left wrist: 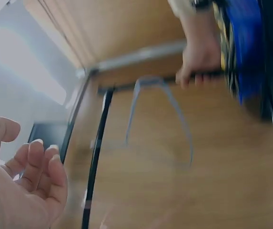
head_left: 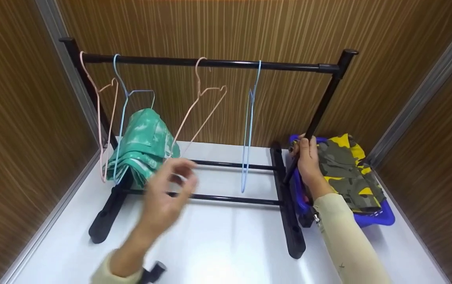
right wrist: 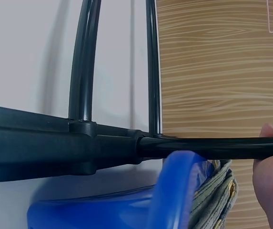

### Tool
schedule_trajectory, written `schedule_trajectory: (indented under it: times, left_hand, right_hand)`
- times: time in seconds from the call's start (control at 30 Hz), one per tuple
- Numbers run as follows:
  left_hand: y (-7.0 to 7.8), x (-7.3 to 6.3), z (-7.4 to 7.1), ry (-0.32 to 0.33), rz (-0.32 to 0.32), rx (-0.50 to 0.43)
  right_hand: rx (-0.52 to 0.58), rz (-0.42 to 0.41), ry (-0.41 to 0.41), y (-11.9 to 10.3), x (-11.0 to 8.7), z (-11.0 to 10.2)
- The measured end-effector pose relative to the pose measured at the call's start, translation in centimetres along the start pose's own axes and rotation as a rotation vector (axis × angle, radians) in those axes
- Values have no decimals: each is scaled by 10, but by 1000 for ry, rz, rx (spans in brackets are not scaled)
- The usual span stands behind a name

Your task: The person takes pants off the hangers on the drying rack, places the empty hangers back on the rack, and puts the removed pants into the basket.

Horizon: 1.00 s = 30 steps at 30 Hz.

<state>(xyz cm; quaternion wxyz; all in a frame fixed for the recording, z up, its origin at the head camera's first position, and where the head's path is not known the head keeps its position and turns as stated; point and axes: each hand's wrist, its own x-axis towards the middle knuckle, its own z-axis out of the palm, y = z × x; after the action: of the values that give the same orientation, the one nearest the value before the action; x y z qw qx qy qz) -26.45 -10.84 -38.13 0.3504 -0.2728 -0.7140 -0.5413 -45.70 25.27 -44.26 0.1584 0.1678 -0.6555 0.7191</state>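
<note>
A black clothes rack (head_left: 229, 63) stands on the white surface, with pink and blue hangers on its top bar. My right hand (head_left: 308, 157) grips the rack's right upright post (head_left: 322, 102) low down, beside the basket; in the right wrist view its fingers curl round the black post (right wrist: 212, 147). My left hand (head_left: 166, 197), blurred, is in the air in front of the rack, near the folded green garment (head_left: 143, 134). Nothing is in its palm, and its fingers are loosely bent in the left wrist view. A pink hanger (head_left: 198, 94) and a blue hanger (head_left: 251, 118) hang bare.
A blue plastic basket (head_left: 385, 217) with folded camouflage clothes (head_left: 344, 173) stands right of the rack. Another pink hanger (head_left: 98, 118) and blue hanger (head_left: 122, 118) hang at the left. Wood-patterned walls (head_left: 226, 23) enclose the back and sides. A small black object (head_left: 156, 271) shows by the left sleeve.
</note>
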Motion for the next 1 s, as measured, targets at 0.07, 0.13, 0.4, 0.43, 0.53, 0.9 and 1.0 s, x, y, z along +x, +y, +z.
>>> schedule_trajectory:
  times: [0.07,0.13,0.4,0.43,0.53,0.9,1.0]
  left_hand:
    - [-4,8,-19,61,6,56]
    - [-9,17,-36,126,-15,130]
    - [-51,44,-81,175,-260,466]
    - [-57,45,-84,159,-285,500]
    - [-72,44,-89,86,-340,589]
    - [-88,33,-97,-56,-449,506]
    - [-89,30,-100,-86,-554,339]
  right_hand:
    - [13,-2,3,-1,2,0]
    - [30,-1,9,-2,3,0]
    - [-20,-17,-11,-1,6,1]
    - [-27,-18,-14,-1,6,2]
    - [-32,-24,-18,1,5,2]
    - [-20,-12,-2,9,-2,0]
    - [-12,-7,14,10,-2,0]
